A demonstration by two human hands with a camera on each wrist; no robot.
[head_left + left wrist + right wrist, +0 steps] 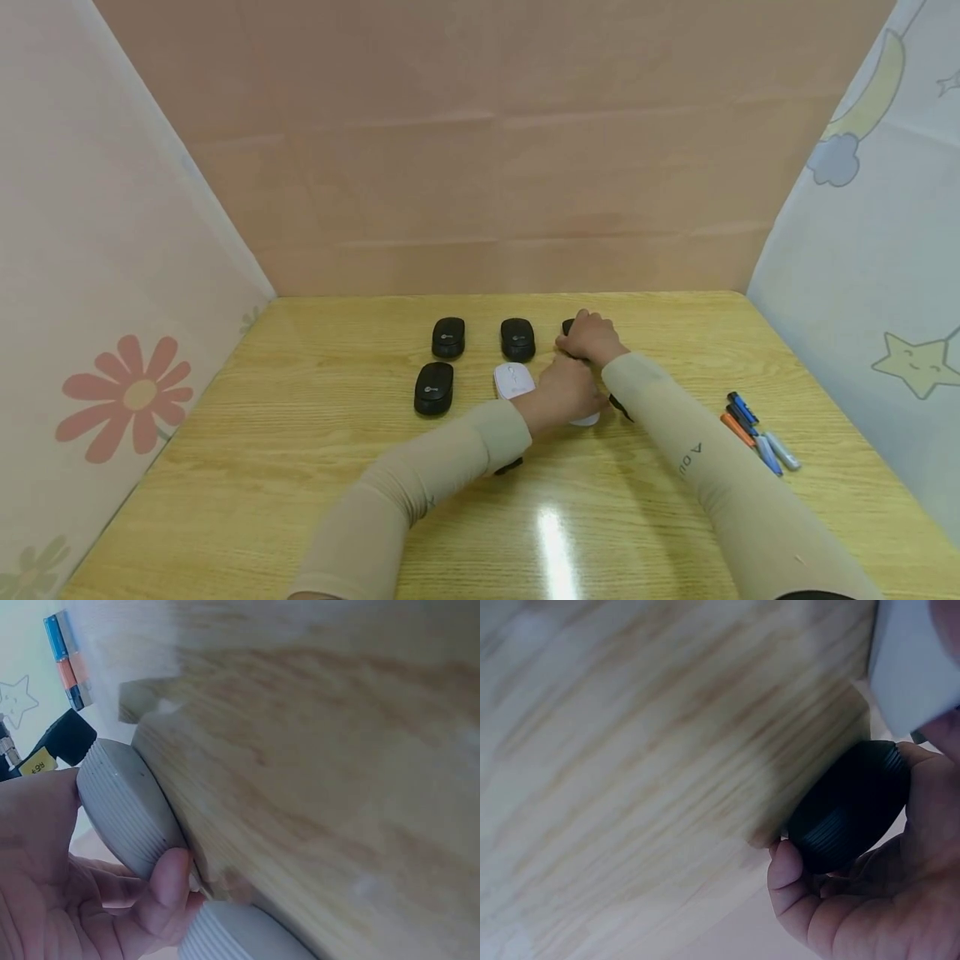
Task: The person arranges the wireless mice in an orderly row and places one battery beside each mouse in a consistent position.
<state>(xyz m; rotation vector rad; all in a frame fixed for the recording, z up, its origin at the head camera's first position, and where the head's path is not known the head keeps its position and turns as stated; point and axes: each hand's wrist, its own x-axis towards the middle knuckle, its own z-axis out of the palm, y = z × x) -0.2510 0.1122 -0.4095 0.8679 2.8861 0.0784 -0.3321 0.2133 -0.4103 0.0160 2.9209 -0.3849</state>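
Observation:
In the head view my left hand (pixel 564 390) holds a white computer mouse (pixel 587 420), mostly hidden under it. The left wrist view shows this mouse's ribbed side (pixel 131 806) between thumb and fingers, low over the table. Left of that hand lies a second white mouse (pixel 513 379). Just beyond, my right hand (pixel 594 337) grips a black mouse (pixel 567 326); its ribbed side (pixel 851 806) shows in the right wrist view, close over the wood. The two hands overlap in the head view.
Two black mice, a left one (pixel 448 337) and a middle one (pixel 517 339), sit in the back row. Another black mouse (pixel 434 388) lies nearer at left. Several markers, one orange (pixel 738 428), lie on the table's right side. Upright panels enclose the back and sides.

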